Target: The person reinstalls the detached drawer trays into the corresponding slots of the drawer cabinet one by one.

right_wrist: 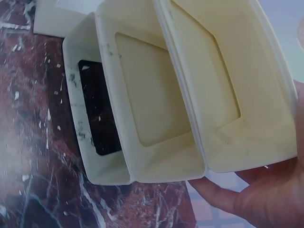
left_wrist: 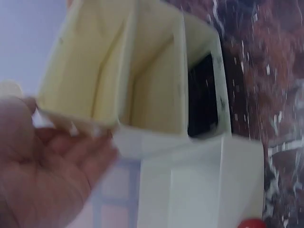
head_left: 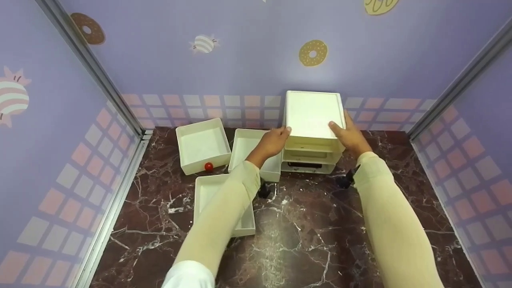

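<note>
A white cabinet shell [head_left: 314, 112] with several open levels stands at the back, its front facing me; no drawers sit in its slots. My left hand [head_left: 273, 143] holds its left side, thumb at the top edge and fingers along the side wall, as the left wrist view shows. On the opposite side my right hand [head_left: 353, 135] grips the shell, thumb over the top and fingers against the side. Through the lowest level's cut-out base, a dark opening [right_wrist: 99, 107] shows in the right wrist view.
Three pulled-out white drawers lie left of the shell: one at the far left [head_left: 203, 142], one beside the shell [head_left: 250, 140], one nearer me [head_left: 206, 188]. A red ball-like piece [head_left: 209, 166] is at the far-left drawer's front. Purple walls [head_left: 248, 52] enclose the dark marbled surface [head_left: 304, 240].
</note>
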`<state>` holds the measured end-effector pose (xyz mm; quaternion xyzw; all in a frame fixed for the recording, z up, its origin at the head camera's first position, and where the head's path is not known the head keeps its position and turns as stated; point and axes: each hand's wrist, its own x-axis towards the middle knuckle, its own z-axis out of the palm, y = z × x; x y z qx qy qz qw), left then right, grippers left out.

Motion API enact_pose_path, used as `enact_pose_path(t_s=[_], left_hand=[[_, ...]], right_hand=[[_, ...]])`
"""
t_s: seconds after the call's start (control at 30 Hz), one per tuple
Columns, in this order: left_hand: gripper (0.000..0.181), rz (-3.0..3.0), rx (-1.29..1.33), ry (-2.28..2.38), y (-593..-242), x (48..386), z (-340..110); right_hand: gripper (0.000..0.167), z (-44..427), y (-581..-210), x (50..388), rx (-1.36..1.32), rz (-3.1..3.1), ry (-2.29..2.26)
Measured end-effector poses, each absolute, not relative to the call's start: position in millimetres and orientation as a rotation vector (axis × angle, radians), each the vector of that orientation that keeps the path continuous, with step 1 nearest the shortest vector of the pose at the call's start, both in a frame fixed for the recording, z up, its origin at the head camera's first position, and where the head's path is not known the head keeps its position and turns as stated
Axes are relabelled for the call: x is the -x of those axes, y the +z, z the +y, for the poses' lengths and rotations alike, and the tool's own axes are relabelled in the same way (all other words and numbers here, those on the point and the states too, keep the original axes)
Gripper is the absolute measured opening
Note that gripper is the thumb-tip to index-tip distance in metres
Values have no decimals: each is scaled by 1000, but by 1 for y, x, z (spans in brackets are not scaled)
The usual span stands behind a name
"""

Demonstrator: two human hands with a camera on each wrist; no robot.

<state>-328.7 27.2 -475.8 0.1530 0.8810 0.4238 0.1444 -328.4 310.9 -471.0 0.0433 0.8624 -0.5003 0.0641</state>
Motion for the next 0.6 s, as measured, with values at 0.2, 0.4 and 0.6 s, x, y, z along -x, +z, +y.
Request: enact_pose_path(t_s=[0.2,0.4,0.6], left_hand=[[63,2744,-539,843,-492,270,-2],[60,2870,-577,376,-545,168,-63],[60,2971,-760,86,-593,107,-109]], right_hand=[[92,311,-471,330,-107,2613,-1500],[92,310,-473,329,-95,2603,-1460],[92,312,-473,329,-66,2624,-1463]])
